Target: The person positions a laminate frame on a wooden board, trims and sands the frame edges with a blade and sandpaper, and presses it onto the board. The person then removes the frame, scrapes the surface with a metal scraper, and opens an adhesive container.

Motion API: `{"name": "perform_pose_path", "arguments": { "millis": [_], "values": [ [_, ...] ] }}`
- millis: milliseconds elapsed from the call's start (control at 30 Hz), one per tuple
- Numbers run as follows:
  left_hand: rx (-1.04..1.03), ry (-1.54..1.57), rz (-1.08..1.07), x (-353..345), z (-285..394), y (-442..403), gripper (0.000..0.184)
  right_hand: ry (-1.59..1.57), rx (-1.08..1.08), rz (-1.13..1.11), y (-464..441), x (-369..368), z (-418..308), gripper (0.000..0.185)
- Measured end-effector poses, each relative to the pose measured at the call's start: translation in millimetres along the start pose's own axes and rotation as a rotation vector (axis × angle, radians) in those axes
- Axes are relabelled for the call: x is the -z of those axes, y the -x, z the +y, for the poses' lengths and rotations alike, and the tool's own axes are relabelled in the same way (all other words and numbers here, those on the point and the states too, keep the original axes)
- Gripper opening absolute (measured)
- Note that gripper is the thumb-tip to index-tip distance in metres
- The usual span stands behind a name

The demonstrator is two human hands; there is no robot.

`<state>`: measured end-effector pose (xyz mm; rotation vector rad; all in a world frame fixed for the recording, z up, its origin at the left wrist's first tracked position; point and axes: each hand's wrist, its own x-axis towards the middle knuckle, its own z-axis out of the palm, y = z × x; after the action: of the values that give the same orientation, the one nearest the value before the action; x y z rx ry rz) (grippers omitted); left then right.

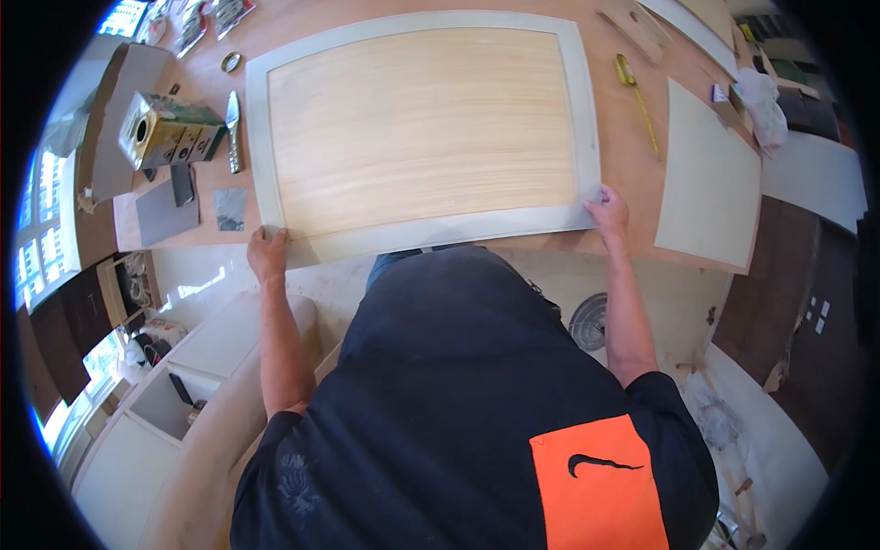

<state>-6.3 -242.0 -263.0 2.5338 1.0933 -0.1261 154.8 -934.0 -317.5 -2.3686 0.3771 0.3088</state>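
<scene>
Pale wood, with a light grain running side to side, fills the middle of the framed panel (422, 128), and a whitish border (412, 233) runs around it. The framed panel lies flat on the brown desk (632, 179), its near edge at the desk's near edge, just in front of the person's body in a dark shirt (440, 367) with an orange patch (600, 486).

The left hand (268, 254) is clamped on the near left corner of the framed panel, and the right hand (609, 215) is clamped on its near right corner. The two hands are well apart, with the near edge of the framed panel between them.

Just to the left of the framed panel is a putty knife (234, 133), its blade pointing away from the person. Farther left of the framed panel stands a metal can (174, 133), with a dark block (182, 183) and a grey sheet (167, 214) on its near side. A small dark square (230, 209) lies near the framed panel's left side, and a round lid (231, 62) near its far left corner.

To the right of the framed panel lies a yellow tape measure (637, 103), partly drawn out. Beyond that is a white board (709, 174). A wooden piece with a hole (639, 35) lies off the far right corner of the framed panel.
</scene>
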Motion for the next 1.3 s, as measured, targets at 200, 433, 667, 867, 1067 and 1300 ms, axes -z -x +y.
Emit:
{"name": "perform_pose_path", "arguments": {
  "millis": [200,433,667,867,1067,1300],
  "values": [
    [-0.019,-0.053,0.058,-5.5,-13.6,-4.5,0.049,0.053,0.016,0.031,-11.9,-0.6,22.9,0.061],
    [0.021,0.081,0.049,-4.4,-15.7,-6.5,0.044,0.132,0.02,0.059,1.8,4.6,-14.2,0.056],
    [0.088,0.19,0.051,2.1,-8.2,-8.7,0.041,0.015,-0.065,0.01,-2.0,4.5,-10.4,0.058],
    [0.093,0.219,0.056,-1.8,-10.1,-17.2,0.041,-0.047,-0.065,-0.002,-0.5,4.9,-13.7,0.057],
    [0.128,0.392,0.036,-7.7,-16.5,-17.8,0.039,-0.096,-0.043,0.002,-5.8,2.9,0.8,0.057],
    [-0.006,0.177,-0.014,-3.2,-30.1,-26.6,0.044,0.206,0.021,0.043,-0.1,0.2,-10.1,0.051]
  ]
}}
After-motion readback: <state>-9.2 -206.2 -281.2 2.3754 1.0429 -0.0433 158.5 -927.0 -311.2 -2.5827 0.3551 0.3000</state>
